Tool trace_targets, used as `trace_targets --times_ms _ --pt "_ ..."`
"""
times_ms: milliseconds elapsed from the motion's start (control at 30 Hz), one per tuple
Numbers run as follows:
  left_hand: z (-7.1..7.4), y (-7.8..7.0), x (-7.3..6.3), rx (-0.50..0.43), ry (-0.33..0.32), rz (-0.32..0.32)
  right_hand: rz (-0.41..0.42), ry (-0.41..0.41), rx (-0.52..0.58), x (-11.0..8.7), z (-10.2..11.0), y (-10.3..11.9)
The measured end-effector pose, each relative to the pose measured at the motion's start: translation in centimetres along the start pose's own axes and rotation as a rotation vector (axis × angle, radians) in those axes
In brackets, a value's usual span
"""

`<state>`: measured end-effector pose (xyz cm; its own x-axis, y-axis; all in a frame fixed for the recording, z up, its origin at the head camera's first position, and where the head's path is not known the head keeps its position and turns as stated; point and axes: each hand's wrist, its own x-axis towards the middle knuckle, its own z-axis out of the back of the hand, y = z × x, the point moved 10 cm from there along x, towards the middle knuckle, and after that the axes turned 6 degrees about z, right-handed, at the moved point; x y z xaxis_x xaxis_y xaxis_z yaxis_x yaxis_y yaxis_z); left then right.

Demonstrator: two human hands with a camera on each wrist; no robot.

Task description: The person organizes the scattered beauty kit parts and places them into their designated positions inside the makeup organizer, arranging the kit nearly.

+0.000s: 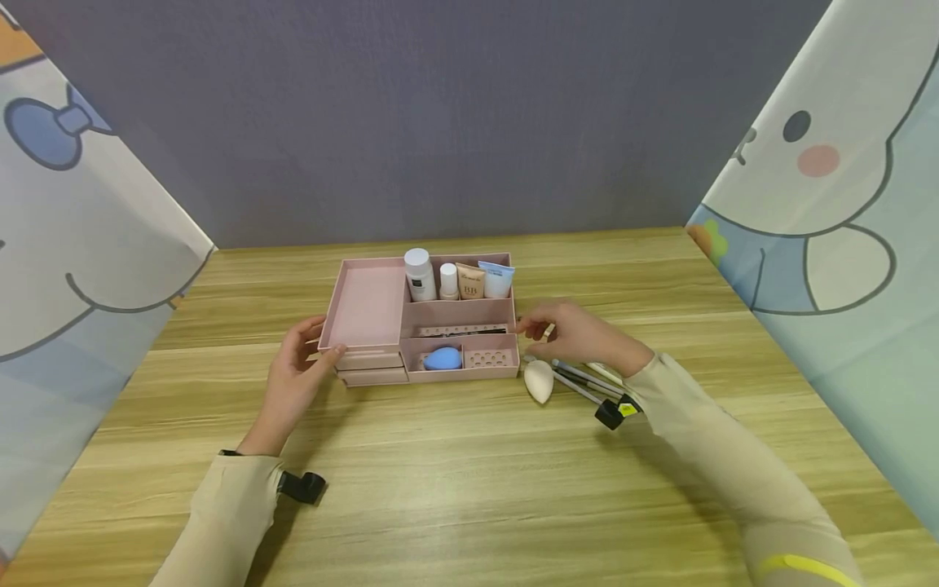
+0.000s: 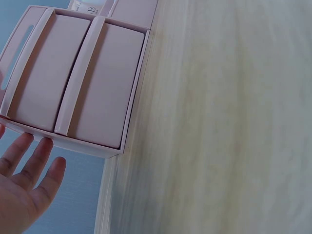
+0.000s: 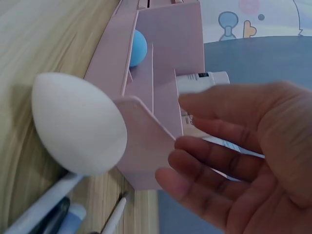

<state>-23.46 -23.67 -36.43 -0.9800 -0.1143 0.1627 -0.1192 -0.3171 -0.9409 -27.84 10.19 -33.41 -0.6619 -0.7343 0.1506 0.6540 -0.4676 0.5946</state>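
Note:
A pink desktop organizer [image 1: 367,302] stands on the table. My left hand [image 1: 297,371] rests against its left side, thumb at the front top corner and fingers extended along the side wall. Two closed drawers [image 2: 102,83] face the left wrist camera. Beside the organizer's right wall is my right hand [image 1: 575,334], its fingers loosely bent with nothing between them. A blue makeup sponge [image 1: 443,359] sits in a front compartment, and dark slender items [image 1: 469,332] lie in the slot behind it. Just below the right hand is a white makeup sponge [image 3: 78,124].
Slender sticks [image 1: 575,385], perhaps brushes or pens, lie under the right wrist. The organizer's back row holds a white bottle [image 1: 420,275], a small white-capped bottle [image 1: 448,282], a beige BB tube [image 1: 470,281] and a pale blue tube [image 1: 497,280]. A grey panel [image 1: 440,122] rises behind the table.

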Motion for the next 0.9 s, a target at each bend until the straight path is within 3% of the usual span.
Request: trace_targets --times_ms 400,900 --pt "-0.1 0.1 -0.1 0.008 0.006 0.009 0.059 0.107 0.018 -1.6 -0.6 0.3" --pt "-0.1 0.0 -0.1 -0.004 0.009 0.014 0.046 0.197 0.124 -2.6 -2.1 0.0"
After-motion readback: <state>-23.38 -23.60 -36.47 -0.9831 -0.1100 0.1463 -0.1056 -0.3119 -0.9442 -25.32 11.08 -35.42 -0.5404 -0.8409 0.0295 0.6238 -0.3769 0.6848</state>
